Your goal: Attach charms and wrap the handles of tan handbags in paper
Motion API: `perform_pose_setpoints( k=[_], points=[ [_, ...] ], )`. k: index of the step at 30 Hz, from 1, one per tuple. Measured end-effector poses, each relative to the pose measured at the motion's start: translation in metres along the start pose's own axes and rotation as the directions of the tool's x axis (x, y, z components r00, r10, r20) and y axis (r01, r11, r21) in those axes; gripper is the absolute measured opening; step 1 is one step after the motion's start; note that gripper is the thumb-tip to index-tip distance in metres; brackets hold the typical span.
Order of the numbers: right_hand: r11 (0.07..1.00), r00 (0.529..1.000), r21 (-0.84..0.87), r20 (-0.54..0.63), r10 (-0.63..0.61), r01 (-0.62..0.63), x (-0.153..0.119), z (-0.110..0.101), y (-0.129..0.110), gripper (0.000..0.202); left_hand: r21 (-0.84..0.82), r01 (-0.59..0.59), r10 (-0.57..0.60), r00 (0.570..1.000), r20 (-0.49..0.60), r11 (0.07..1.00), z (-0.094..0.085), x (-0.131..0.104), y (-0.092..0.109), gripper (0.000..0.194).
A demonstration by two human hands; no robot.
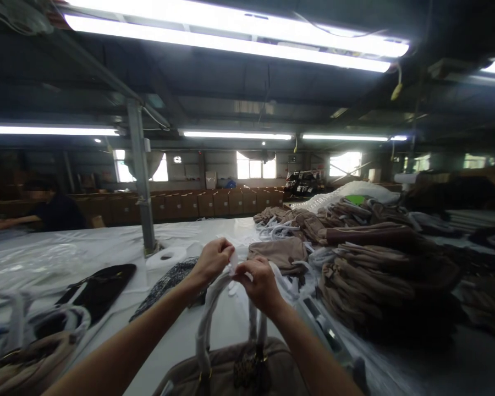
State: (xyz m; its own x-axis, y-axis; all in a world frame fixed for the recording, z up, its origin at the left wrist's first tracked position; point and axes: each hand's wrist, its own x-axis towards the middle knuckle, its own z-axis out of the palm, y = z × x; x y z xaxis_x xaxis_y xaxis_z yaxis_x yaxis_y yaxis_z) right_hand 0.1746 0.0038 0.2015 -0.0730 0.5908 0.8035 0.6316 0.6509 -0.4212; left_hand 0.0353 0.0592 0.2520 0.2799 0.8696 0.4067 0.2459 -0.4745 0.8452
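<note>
A taupe handbag (218, 360) stands on the table right in front of me, its raised handles (205, 330) wrapped in white material. At the top of the handles, my left hand (214, 259) pinches a small white strip (233, 259). My right hand (260, 280) is closed on the wrapped handle just beside it, thumb and fingers pressed together. The two hands nearly meet there. A dark patterned piece hangs at the base of the handles on the bag's front.
Piles of taupe bags (363, 286) rise on the right, with bubble wrap (346, 192) behind. A grey post (140, 176) stands at the table's left. Another wrapped-handle bag (33, 357) and a black bag (103, 286) lie left. A person (58, 206) works far left.
</note>
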Motion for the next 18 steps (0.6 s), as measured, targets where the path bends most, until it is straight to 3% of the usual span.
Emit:
perform_pose_setpoints(
  k=[3,6,9,13,14,16,18],
  points=[
    [0.998,0.999,-0.035,-0.030,-0.045,0.044,0.006,-0.002,0.004,0.004,0.044,-0.096,0.098,0.994,-0.052,0.994,-0.001,0.006,0.009,0.014],
    [0.998,0.998,0.017,0.008,-0.063,0.063,0.010,-0.001,0.005,0.010,0.043,-0.126,0.126,0.992,0.006,0.991,0.001,0.008,0.016,0.015],
    [0.998,0.997,0.055,0.069,-0.025,0.021,0.006,0.006,0.004,0.011,0.022,-0.090,0.090,0.996,-0.011,0.996,0.000,0.012,0.012,0.016],
    [0.992,0.997,0.126,0.082,-0.002,-0.008,-0.009,0.018,0.010,0.016,-0.037,0.012,-0.017,0.987,-0.157,0.999,-0.010,0.025,-0.007,0.020],
    [0.990,0.997,0.136,0.079,0.023,-0.034,-0.014,0.019,0.016,0.022,-0.054,0.030,-0.039,0.984,-0.173,0.998,-0.014,0.028,-0.014,0.022],
    [0.976,0.980,0.105,0.074,0.186,-0.193,-0.028,0.021,0.033,0.043,-0.079,0.062,-0.075,0.982,-0.175,0.995,-0.023,0.031,-0.027,0.025],
    [0.909,0.908,0.025,0.078,0.412,-0.415,-0.046,0.022,0.056,0.051,-0.078,0.108,-0.119,0.980,-0.160,0.991,-0.033,0.029,-0.043,0.033]
  ],
)
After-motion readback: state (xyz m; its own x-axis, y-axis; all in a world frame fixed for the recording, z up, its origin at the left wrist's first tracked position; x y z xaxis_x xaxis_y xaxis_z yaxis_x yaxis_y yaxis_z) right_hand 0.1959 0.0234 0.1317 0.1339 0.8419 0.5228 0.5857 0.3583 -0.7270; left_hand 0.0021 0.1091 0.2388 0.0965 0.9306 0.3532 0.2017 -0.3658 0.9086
